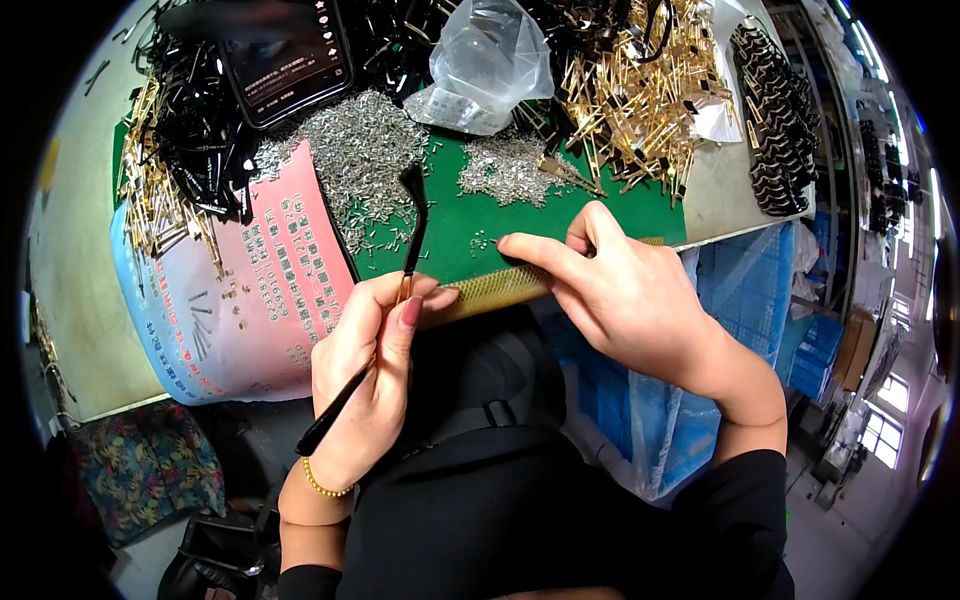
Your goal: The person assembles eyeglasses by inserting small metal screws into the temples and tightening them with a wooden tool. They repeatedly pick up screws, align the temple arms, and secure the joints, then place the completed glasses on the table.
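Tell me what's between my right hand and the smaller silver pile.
In the head view, green mat lies between your right hand and the smaller silver pile, with a few silver bits beside the index fingertip.

Bits (pixel 480 241) on the green mat (pixel 640 212): too small to identify. At its near edge, left hand (pixel 385 400) partly hides black strip (pixel 418 230).
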### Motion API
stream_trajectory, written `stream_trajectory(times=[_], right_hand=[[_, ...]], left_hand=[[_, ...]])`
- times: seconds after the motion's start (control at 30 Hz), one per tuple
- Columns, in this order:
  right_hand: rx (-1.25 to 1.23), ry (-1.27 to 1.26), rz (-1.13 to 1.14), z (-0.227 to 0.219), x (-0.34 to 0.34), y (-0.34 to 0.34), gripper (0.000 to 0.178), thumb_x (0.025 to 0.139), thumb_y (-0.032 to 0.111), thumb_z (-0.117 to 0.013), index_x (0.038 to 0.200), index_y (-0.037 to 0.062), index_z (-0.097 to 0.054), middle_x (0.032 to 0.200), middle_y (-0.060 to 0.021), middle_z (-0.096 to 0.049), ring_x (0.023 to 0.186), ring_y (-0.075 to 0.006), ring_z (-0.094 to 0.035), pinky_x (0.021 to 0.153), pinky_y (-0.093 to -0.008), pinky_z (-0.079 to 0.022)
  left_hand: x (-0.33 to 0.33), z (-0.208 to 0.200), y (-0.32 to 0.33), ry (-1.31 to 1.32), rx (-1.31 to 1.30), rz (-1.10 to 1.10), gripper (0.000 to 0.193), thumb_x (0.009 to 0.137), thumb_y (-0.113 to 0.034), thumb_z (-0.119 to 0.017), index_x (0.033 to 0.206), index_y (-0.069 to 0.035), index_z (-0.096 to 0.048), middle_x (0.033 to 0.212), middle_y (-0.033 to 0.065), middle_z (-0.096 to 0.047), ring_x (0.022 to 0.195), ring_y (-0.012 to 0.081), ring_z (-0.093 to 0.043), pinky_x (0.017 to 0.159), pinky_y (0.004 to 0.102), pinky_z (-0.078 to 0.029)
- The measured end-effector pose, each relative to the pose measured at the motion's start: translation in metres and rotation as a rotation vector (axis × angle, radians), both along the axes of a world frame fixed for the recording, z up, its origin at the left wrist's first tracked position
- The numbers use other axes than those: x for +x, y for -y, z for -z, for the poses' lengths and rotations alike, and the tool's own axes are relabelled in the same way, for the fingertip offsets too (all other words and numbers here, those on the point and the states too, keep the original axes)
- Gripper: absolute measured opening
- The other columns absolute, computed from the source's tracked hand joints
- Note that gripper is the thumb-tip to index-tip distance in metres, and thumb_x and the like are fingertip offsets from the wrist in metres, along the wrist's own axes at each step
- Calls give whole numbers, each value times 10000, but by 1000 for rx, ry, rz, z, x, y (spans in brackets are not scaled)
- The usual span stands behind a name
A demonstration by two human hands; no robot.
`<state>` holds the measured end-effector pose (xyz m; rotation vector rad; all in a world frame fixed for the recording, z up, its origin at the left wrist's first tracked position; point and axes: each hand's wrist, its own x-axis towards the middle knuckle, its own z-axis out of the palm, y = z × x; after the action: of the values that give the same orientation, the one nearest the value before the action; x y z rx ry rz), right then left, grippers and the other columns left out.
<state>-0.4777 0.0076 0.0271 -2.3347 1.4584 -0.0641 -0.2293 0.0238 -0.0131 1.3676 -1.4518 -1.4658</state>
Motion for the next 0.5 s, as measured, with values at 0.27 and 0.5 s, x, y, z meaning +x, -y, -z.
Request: stream_trajectory(times=[0.27,0.5], right_hand=[[0,-6,-33,1,1,4,484,872,88,-675,1334,222,-624,888,-110,-542,655,-264,-662,491,-377,-515],[1,3,-45,4,0,4,498,858,95,-687,1333,233,-628,901,-110,-538,674,-256,-662,491,-363,-508]], left_hand=[[2,1,0,-38,88,-23,259,1091,-144,-505,1230,42,-620,1019,115,-779,546,53,-565,541,213,-467],[2,4,0,-87,87,-50,273,1093,-160,-503,1229,44,-623,1012,108,-778,519,49,-554,492,212,-456]])
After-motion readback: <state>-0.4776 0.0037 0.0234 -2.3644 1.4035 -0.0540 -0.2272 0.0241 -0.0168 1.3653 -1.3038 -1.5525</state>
